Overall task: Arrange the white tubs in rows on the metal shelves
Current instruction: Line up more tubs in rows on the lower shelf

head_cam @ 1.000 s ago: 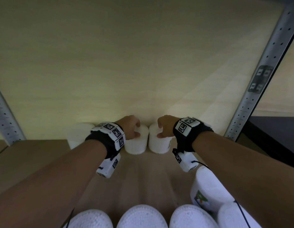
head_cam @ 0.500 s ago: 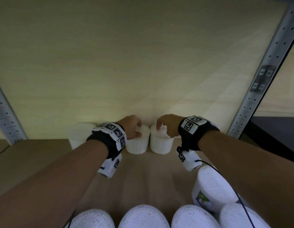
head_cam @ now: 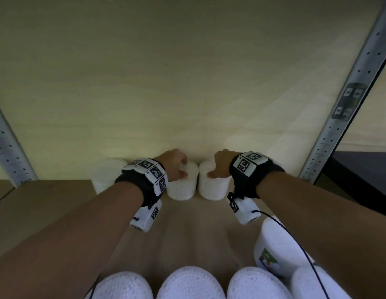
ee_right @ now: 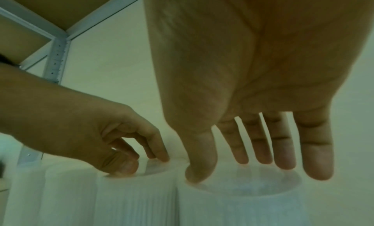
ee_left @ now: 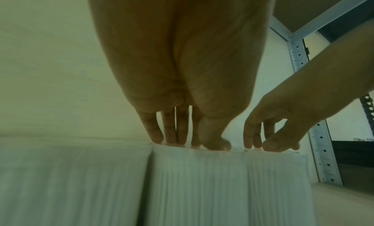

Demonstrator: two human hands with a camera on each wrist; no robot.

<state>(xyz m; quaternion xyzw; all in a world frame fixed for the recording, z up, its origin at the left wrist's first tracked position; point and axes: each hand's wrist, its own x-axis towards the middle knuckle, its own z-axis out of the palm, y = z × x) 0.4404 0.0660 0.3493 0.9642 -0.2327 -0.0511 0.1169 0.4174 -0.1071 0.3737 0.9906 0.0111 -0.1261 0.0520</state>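
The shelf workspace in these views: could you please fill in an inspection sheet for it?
Surface: wooden shelf board, dimly lit.
Job's things: three white tubs along the back wall; middle tub, right tub, left tub; more tubs at the front edge.
Clutter: nothing seen.
Hands: left hand fingertips on the middle tub; right hand on the right tub.
Cables: black cable from the right wrist camera.
Surroundings: perforated metal uprights, pale wall.

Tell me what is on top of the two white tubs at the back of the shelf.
The left hand rests its fingers on the left tub; the right hand touches the right tub with its thumb. The hands cover part of both tops.
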